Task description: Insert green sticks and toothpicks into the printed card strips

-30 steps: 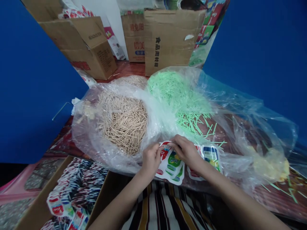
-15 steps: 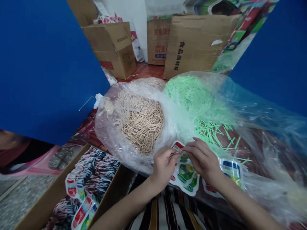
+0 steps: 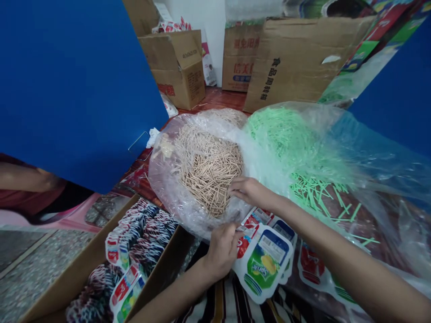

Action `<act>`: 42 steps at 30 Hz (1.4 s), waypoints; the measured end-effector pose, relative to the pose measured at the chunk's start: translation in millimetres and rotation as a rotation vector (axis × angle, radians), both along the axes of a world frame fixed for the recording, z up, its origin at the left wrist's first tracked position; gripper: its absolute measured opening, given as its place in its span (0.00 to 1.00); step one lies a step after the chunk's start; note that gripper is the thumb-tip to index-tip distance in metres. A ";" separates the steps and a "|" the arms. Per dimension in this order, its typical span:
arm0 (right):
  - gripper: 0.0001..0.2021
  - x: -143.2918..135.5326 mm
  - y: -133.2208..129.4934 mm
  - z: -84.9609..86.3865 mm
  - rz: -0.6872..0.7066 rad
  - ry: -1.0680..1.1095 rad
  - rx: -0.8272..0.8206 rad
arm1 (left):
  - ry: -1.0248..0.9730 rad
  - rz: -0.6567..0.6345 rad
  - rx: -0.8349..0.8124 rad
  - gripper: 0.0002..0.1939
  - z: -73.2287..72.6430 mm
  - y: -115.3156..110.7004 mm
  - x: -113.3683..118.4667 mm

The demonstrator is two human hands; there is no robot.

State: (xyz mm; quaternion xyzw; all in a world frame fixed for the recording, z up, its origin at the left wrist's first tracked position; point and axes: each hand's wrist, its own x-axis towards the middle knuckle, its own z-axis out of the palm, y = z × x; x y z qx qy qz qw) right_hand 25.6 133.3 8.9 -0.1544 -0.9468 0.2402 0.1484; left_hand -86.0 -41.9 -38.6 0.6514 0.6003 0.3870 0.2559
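My left hand point(image 3: 222, 249) is closed on the edge of a printed plastic packet point(image 3: 268, 264) with red and green-and-blue panels, held above my lap. Reaching across, my right hand point(image 3: 249, 190) touches the right side of a heap of short tan sticks point(image 3: 213, 172) in a clear plastic bag. Its fingers are bent together, and whatever lies between them is too small to make out. More packets point(image 3: 311, 264) lie under my right forearm. Light green strips point(image 3: 283, 130) fill another clear bag to the right, some spilling out.
An open carton point(image 3: 81, 260) at lower left holds rows of packed packets. Cardboard boxes point(image 3: 303, 58) stand at the back. Blue panels point(image 3: 74, 89) flank both sides. Another person's arm point(image 3: 27, 177) shows at far left.
My right hand has left my left hand and moved up-left to the tan sticks. The packet in my left hand has turned, showing its green-and-blue face. The view has shifted left.
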 end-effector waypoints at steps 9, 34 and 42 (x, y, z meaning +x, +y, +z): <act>0.09 -55.9 6.3 -24.5 0.233 -0.374 0.488 | -0.220 0.018 -0.195 0.11 16.7 0.9 -7.2; 0.07 -58.3 21.5 -31.1 0.296 -0.350 0.301 | -0.468 0.096 -0.217 0.10 13.3 -0.8 -9.7; 0.08 -52.8 39.7 -33.8 -0.137 -0.149 0.032 | -0.371 0.105 -0.179 0.10 14.6 0.6 -14.0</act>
